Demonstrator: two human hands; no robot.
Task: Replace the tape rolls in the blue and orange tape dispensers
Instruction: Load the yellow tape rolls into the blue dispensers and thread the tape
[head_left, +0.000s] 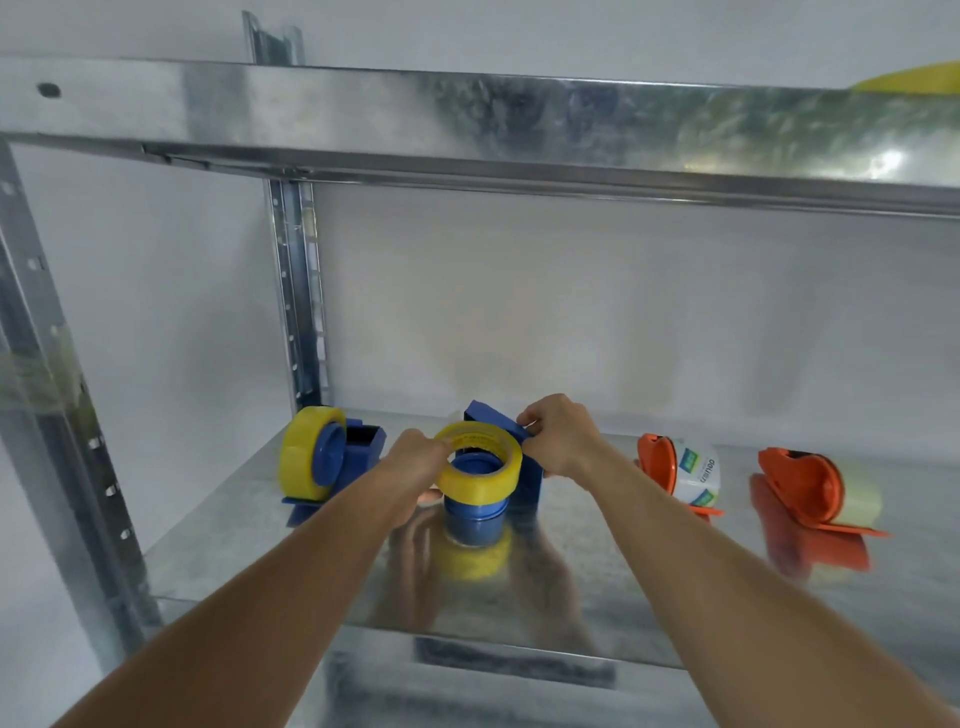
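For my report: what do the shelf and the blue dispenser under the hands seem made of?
Shelf: looks like galvanized steel, shiny, with a mottled pattern and mirror-like reflections. Blue dispenser: probably moulded plastic, uniform colour with a smooth, slightly glossy surface.

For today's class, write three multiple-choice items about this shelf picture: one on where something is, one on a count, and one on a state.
1. Where do the two orange dispensers stand?
A. right of the hands
B. left of the hands
C. on the upper shelf

2. How many blue dispensers are on the shelf?
A. one
B. two
C. four

3. What is the state of the yellow tape roll between the hands?
A. lying flat on the shelf
B. part way over a blue hub
C. still wrapped in a box

Answers:
1. A: both orange dispensers sit right of the right hand.
2. B: one blue dispenser stands at the left, another is being handled.
3. B: the left hand holds the yellow tape roll around the top of the blue hub.
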